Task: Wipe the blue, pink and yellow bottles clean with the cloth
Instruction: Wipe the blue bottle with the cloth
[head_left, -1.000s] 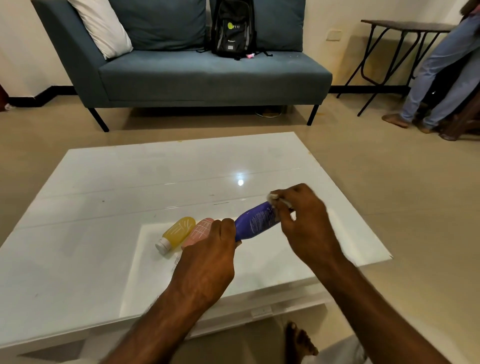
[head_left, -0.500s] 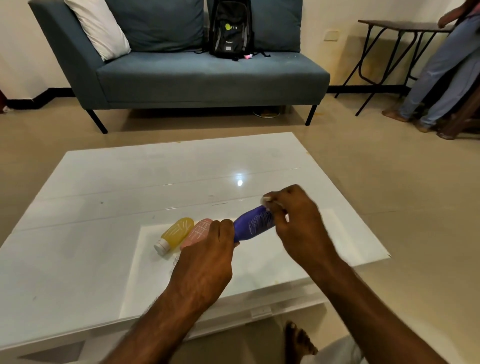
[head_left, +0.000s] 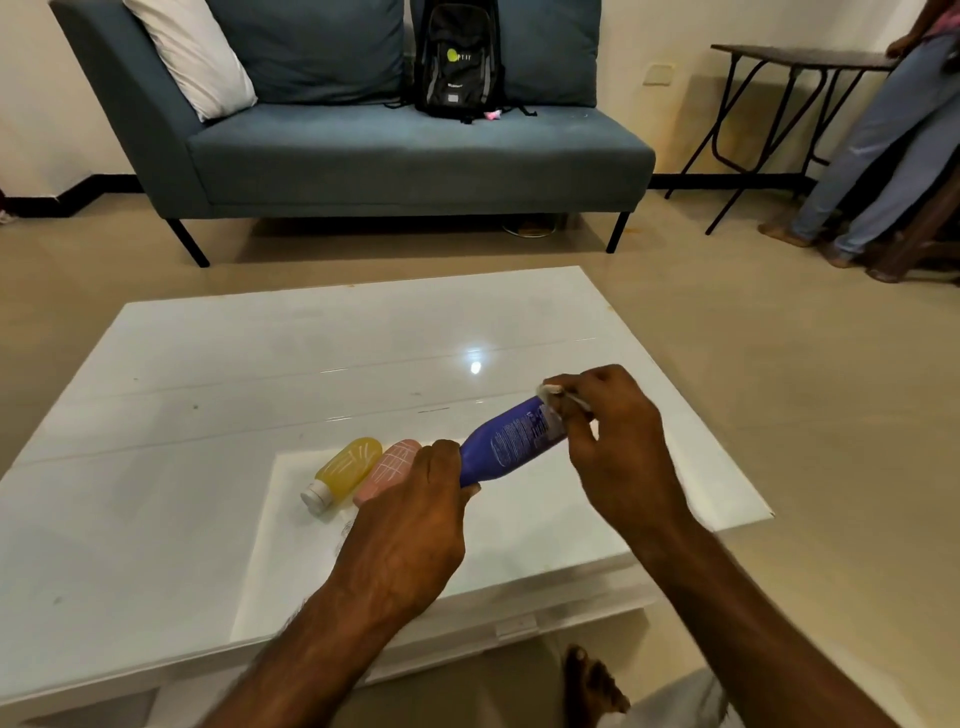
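On the white coffee table (head_left: 156, 467), the yellow bottle (head_left: 345, 470) lies furthest left, on its side with its white cap toward the near edge. The pink bottle (head_left: 392, 467) lies touching it on the right, its lower end hidden behind the left hand (head_left: 410, 535). Neither looks to be in work yet.

That left hand is closed around the cap end of the blue bottle (head_left: 511, 441), holding it lifted off the table and tilted, base up and away to the right. At that base the right hand (head_left: 608, 447) pinches a small white cloth (head_left: 558, 395) against the plastic; only a scrap of it shows between the fingers.

To do this step well, I would judge:
- keep the left hold firm, so rubbing does not twist the bottle loose;
- draw the cloth from the base down along the printed label toward the left hand;
- turn the bottle between strokes so every side is reached;
- shift the left hold to free the covered end.
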